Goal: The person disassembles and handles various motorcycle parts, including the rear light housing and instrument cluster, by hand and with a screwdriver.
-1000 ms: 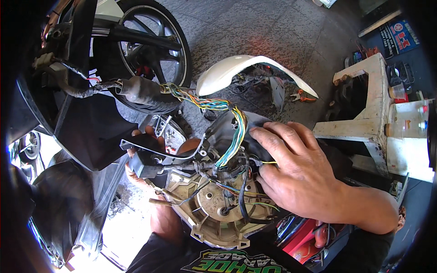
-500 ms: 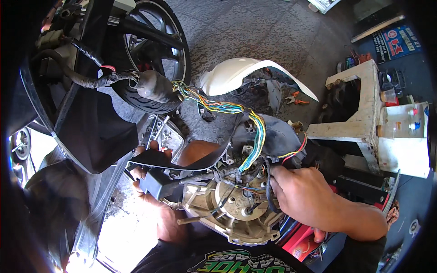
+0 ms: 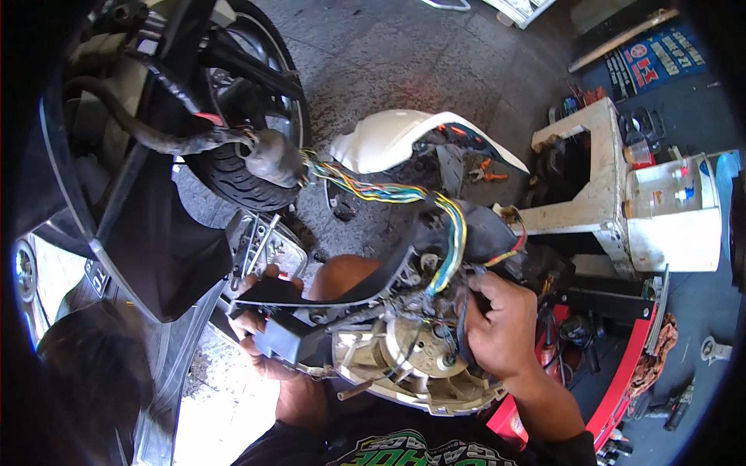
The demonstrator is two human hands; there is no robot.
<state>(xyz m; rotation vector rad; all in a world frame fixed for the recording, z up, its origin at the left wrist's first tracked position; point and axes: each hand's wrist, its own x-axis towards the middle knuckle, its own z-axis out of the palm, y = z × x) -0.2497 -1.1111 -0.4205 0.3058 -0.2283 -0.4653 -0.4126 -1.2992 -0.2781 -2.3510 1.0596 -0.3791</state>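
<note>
In front of me is a headlight-type assembly: a dark plastic cowl (image 3: pixel 365 289) with a cream housing (image 3: pixel 412 349) that has a round, screwed back. My left hand (image 3: pixel 260 334) is closed round the cowl's left end, fingers showing above and below, beside a black box-shaped part (image 3: pixel 280 342). Against the right side of the assembly, my right hand (image 3: pixel 503 318) is closed, with a black cable (image 3: pixel 464 322) at its thumb and fingertips. A bundle of coloured wires (image 3: pixel 381 189) runs from a grey rubber boot (image 3: pixel 273 158) at the motorbike into the cowl.
The motorbike's front wheel (image 3: pixel 268 186) and black body panel (image 3: pixel 155 248) stand at left. A white fairing piece (image 3: pixel 381 144) and orange-handled pliers (image 3: pixel 488 172) lie on the floor beyond. To the right are a white stand (image 3: pixel 579 210) and a red-edged tool tray (image 3: pixel 622 388).
The assembly has shifted slightly right and tilted in my left hand. My right hand has turned more upright, its forearm swinging inward from the right. The whole view has shifted a little.
</note>
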